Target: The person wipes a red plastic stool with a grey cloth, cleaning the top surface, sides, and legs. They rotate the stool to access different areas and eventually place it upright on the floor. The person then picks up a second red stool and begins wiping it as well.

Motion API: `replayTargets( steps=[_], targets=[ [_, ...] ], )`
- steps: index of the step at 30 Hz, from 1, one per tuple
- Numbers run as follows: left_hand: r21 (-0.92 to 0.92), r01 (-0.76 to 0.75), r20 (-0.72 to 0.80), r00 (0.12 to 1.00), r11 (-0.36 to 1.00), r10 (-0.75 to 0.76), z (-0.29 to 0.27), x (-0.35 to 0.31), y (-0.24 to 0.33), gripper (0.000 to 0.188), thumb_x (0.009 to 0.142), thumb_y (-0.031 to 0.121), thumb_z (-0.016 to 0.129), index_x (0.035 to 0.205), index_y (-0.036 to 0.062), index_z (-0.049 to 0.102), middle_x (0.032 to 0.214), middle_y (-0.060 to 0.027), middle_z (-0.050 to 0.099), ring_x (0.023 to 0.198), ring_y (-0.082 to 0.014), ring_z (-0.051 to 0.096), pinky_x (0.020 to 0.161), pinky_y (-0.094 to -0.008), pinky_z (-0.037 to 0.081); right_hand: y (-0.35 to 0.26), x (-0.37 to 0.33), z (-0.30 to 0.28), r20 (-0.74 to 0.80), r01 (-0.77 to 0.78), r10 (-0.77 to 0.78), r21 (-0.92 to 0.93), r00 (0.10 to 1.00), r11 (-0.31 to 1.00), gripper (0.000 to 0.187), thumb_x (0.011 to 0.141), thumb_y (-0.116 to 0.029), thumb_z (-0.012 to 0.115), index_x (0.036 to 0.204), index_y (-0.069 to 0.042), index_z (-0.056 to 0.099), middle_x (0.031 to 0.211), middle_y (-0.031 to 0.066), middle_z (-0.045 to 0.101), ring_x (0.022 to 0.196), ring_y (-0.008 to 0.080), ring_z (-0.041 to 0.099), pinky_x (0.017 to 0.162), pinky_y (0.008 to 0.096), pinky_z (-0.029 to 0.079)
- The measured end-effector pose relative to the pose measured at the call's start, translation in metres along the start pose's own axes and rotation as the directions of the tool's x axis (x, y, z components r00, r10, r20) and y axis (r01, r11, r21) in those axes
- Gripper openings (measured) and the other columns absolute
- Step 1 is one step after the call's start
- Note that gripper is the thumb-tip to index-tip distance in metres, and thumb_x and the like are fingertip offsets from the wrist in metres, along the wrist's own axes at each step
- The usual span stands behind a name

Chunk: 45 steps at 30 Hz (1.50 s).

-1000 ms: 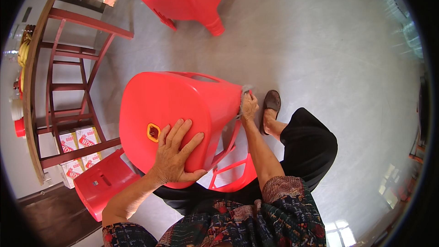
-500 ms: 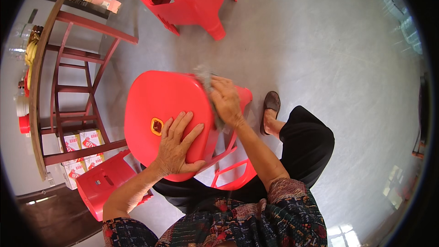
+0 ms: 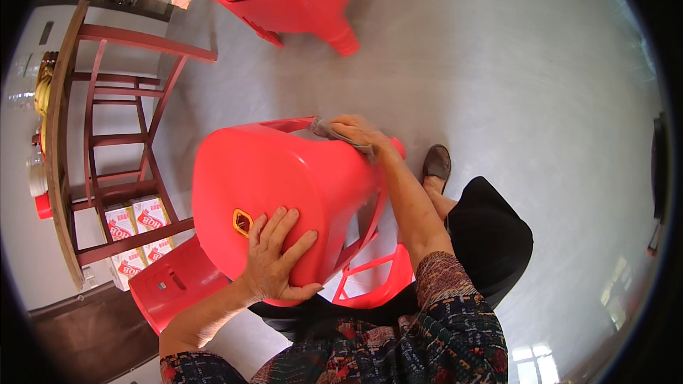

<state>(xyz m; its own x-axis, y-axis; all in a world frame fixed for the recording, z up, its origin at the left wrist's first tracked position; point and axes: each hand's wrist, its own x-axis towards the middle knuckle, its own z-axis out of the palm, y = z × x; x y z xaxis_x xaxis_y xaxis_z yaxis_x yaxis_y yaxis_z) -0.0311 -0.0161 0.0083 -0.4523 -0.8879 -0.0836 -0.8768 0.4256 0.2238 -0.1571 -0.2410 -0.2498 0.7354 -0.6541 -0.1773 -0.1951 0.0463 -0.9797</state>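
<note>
- Stool (image 3: pixel 256 163), red and plastic, is the thing being handled; in the head view it stands out just before the person's lap, rounded seat turned up toward the wearer, slotted side running off rightward.
- On that seat, near its lower edge, I can see a small yellow-bordered emblem (image 3: pixel 242 222).
- Beside the emblem the left hand (image 3: pixel 279 256) lies palm down on the stool, fingers spread and thumb held apart, pressing flat and gripping nothing that shows.
- Over at the stool's far right side, the right hand (image 3: pixel 359 131) grasps a grey cloth (image 3: pixel 321 128) bunched under its fingers and laid against the red plastic.
- Beyond the stool, well apart, another red stool (image 3: pixel 302 3) is partly cut off by the upper edge.
- Nearer the body, to the stool's lower left, there's a red plastic piece (image 3: pixel 178 281) with a slot, partly behind the left forearm.
- Left of the stool I notice a table (image 3: pixel 65 149) on dark red legs, bananas (image 3: pixel 44 92) on top, and white-and-red cartons (image 3: pixel 135 224) down by its legs.
- Right of the stool, a brown shoe (image 3: pixel 437 162) rests on the grey floor (image 3: pixel 541 114).
</note>
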Motion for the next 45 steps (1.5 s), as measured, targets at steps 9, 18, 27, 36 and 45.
replayTargets(
  steps=[9, 18, 27, 36, 45],
  targets=[
    [-0.041, 0.031, -0.011, 0.999, 0.999, -0.031, 0.003, -0.007, -0.002, 0.076, 0.072, 0.063, 0.063, 0.129, 0.0132, 0.055, 0.141, -0.0233, 0.039, 0.133, -0.0389, 0.036, 0.108, -0.0539, 0.019, 0.080, -0.015, 0.008, -0.320, -0.282, 0.278, 0.035, 0.906, 0.959, 0.043, 0.090, -0.039, 0.047, 0.115, -0.008, 0.063, 0.107, 0.0187, 0.065, 0.100, 0.0350, 0.061, 0.088, 0.0374, 0.046],
    [-0.017, 0.027, -0.062, 0.998, 0.999, -0.028, 0.000, 0.001, 0.004, 0.078, 0.074, 0.059, 0.063, 0.134, 0.0120, 0.050, 0.144, -0.0221, 0.037, 0.134, -0.0373, 0.035, 0.108, -0.0532, 0.021, 0.074, -0.084, 0.064, -0.705, -0.437, 0.299, -0.017, 0.643, 0.899, 0.032, 0.096, -0.030, 0.034, 0.108, -0.007, 0.052, 0.111, 0.0144, 0.056, 0.101, 0.0413, 0.052, 0.081, 0.0539, 0.044],
    [-0.007, -0.004, -0.099, 0.995, 1.000, 0.004, -0.006, 0.004, 0.011, 0.084, 0.069, 0.053, 0.069, 0.139, 0.0131, 0.045, 0.147, -0.0184, 0.032, 0.136, -0.0353, 0.031, 0.109, -0.0526, 0.021, 0.082, -0.133, 0.161, -0.878, -0.408, 0.167, -0.034, 0.447, 0.912, 0.041, 0.095, -0.032, 0.037, 0.112, 0.003, 0.050, 0.112, 0.0275, 0.052, 0.102, 0.0432, 0.047, 0.088, 0.0511, 0.039],
    [-0.012, 0.018, -0.135, 0.991, 1.000, -0.019, -0.003, -0.002, 0.007, 0.081, 0.071, 0.058, 0.064, 0.138, 0.0158, 0.048, 0.147, -0.0174, 0.032, 0.137, -0.0409, 0.027, 0.109, -0.0541, 0.024, 0.069, -0.153, 0.194, -0.760, -0.542, 0.488, 0.216, 0.429, 0.812, 0.041, 0.095, -0.031, 0.035, 0.116, 0.000, 0.052, 0.121, 0.0252, 0.051, 0.111, 0.0442, 0.044, 0.097, 0.0495, 0.033],
    [-0.033, -0.009, -0.099, 0.995, 0.999, 0.006, -0.005, 0.000, 0.006, 0.079, 0.075, 0.063, 0.060, 0.138, 0.0158, 0.048, 0.148, -0.0177, 0.032, 0.138, -0.0422, 0.024, 0.107, -0.0566, 0.023, 0.029, -0.106, 0.082, -0.813, 0.006, -0.066, -0.076, 0.578, 0.997, 0.036, 0.092, -0.024, 0.040, 0.115, 0.001, 0.055, 0.118, 0.0218, 0.054, 0.113, 0.0385, 0.047, 0.100, 0.0447, 0.034]
  ],
)
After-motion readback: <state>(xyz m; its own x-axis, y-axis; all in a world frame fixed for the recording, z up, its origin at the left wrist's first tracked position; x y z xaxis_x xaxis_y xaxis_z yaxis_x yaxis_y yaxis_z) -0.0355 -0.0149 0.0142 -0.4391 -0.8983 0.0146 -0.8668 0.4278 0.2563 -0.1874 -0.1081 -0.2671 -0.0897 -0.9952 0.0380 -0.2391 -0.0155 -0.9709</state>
